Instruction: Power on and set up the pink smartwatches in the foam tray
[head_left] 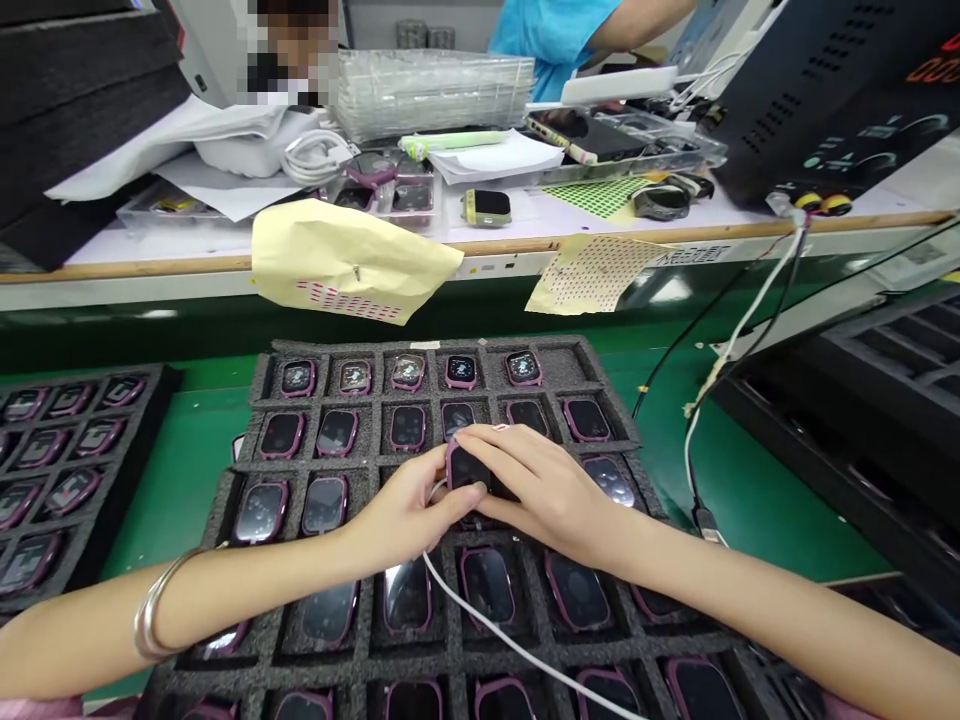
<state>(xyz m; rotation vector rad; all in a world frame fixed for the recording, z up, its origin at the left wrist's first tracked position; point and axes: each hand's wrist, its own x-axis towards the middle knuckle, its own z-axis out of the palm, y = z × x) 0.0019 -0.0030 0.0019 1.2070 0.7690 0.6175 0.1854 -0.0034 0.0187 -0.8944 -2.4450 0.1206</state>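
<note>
Both hands meet over a black foam tray (352, 670) with many square compartments. Between them is a smartwatch body (466, 468) with a dark screen and purple frame. My left hand (412, 505) grips its left side, with a white cable (495, 625) running out beneath the fingers; what sits at the cable's end is hidden. My right hand (544, 485) closes over the watch's right side, the fingers covering much of it. Around them, purple-framed watches lie singly in the compartments; several in the back row, such as one watch (460, 371), have lit screens.
Another watch tray (142, 420) lies at the left, and stacked black foam trays (885, 400) stand at the right. Behind is a shelf (517, 235) with papers, cables and a grey watch (487, 207). A dark instrument box (840, 110) stands right; a blue sleeve (551, 40) shows beyond.
</note>
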